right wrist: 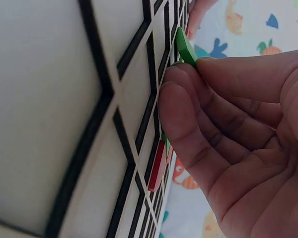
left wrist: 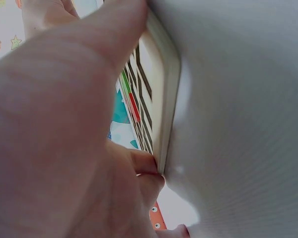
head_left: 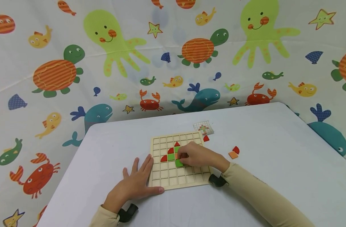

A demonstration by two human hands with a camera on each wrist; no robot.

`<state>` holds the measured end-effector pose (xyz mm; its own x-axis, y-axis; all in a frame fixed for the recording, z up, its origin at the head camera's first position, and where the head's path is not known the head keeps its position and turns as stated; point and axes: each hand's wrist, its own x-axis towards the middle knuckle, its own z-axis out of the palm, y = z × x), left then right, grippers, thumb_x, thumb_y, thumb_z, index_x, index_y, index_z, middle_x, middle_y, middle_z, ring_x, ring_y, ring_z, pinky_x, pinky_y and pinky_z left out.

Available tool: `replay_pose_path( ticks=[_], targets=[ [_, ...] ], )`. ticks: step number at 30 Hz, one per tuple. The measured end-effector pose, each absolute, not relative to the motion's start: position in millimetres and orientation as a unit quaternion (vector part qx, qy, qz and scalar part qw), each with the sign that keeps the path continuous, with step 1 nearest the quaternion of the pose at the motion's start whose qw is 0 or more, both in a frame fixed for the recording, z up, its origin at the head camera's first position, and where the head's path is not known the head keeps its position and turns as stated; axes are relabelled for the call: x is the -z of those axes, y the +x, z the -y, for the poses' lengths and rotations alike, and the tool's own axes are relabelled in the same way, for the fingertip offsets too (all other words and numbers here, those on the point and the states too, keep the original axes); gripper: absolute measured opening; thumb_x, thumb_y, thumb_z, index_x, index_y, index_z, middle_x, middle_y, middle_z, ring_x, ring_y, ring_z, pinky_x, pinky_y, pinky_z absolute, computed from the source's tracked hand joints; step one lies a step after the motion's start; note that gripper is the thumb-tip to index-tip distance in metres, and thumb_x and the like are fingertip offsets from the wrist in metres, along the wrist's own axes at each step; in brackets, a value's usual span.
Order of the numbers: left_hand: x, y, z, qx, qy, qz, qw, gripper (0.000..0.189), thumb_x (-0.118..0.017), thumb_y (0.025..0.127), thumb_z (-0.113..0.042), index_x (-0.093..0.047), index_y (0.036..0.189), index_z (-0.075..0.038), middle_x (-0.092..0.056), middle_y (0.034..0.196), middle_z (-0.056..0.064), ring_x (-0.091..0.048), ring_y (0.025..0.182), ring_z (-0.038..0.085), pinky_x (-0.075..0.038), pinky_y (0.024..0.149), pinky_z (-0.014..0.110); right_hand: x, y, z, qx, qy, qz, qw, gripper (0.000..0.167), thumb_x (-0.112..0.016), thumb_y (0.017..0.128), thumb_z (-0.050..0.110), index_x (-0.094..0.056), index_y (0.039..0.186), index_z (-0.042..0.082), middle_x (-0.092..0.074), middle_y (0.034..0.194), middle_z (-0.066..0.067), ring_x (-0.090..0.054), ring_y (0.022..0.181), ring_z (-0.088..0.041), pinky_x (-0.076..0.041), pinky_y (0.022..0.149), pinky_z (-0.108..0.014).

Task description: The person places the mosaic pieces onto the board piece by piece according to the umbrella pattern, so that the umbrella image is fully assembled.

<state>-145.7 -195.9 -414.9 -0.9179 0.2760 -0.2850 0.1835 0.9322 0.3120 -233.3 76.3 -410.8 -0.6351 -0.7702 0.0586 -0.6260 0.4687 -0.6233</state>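
My right hand (head_left: 197, 154) pinches a green tile (head_left: 178, 163) between thumb and fingers, close over the wooden grid board (head_left: 164, 183). In the right wrist view the green tile (right wrist: 185, 48) tilts up from the grid. On the board lie a red triangle (head_left: 177, 144), red quarter-circles (head_left: 164, 158), a green square (head_left: 171, 157) and an orange tile (head_left: 176, 156). Part of this group is hidden by my right hand. My left hand (head_left: 137, 184) lies spread at the board's front left corner, fingertips along the left edge and thumb at the front edge.
Behind the board is a pattern card (head_left: 208, 130), with a red quarter-circle (head_left: 206, 138) beside it. Farther right, another red quarter-circle (head_left: 236, 149) and an orange square (head_left: 233, 154) lie on the white table (head_left: 275, 142). A sea-animal print curtain (head_left: 167, 31) hangs behind.
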Motion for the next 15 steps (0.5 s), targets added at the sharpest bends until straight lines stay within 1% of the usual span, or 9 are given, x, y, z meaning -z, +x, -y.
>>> replay_pose_path(
  ticks=[5, 10, 15],
  targets=[
    [413.8, -144.2, 198.4, -0.143, 0.115, -0.969, 0.164, 0.127, -0.081, 0.08, -0.074, -0.023, 0.171, -0.007, -0.014, 0.179, 0.012, -0.006, 0.158, 0.057, -0.007, 0.109, 0.089, 407.7, -230.7, -71.6, 0.283, -0.414, -0.858, 0.111, 0.007, -0.074, 0.099, 0.002, -0.079, 0.099, 0.007, -0.07, 0.083, 0.009, -0.059, 0.075, -0.005, -0.054, 0.073, -0.025],
    [412.6, -143.4, 199.7, -0.145, 0.111, -0.969, 0.166, 0.127, -0.081, 0.08, -0.074, -0.023, 0.171, -0.007, -0.014, 0.179, 0.012, -0.006, 0.158, 0.057, -0.006, 0.109, 0.089, 404.1, -227.2, -68.7, 0.252, -0.425, -0.863, 0.103, 0.007, -0.075, 0.099, 0.004, -0.081, 0.103, 0.005, -0.068, 0.082, 0.008, -0.054, 0.073, -0.008, -0.05, 0.07, -0.024],
    [414.3, -144.3, 199.4, -0.148, 0.117, -0.967, 0.17, 0.125, -0.081, 0.081, -0.073, -0.024, 0.171, -0.007, -0.015, 0.179, 0.012, -0.006, 0.158, 0.057, -0.007, 0.109, 0.089, 404.0, -223.7, -73.3, 0.258, -0.422, -0.863, 0.104, 0.011, -0.075, 0.099, 0.004, -0.081, 0.108, 0.003, -0.066, 0.08, 0.008, -0.052, 0.07, -0.007, -0.048, 0.067, -0.023]
  ],
)
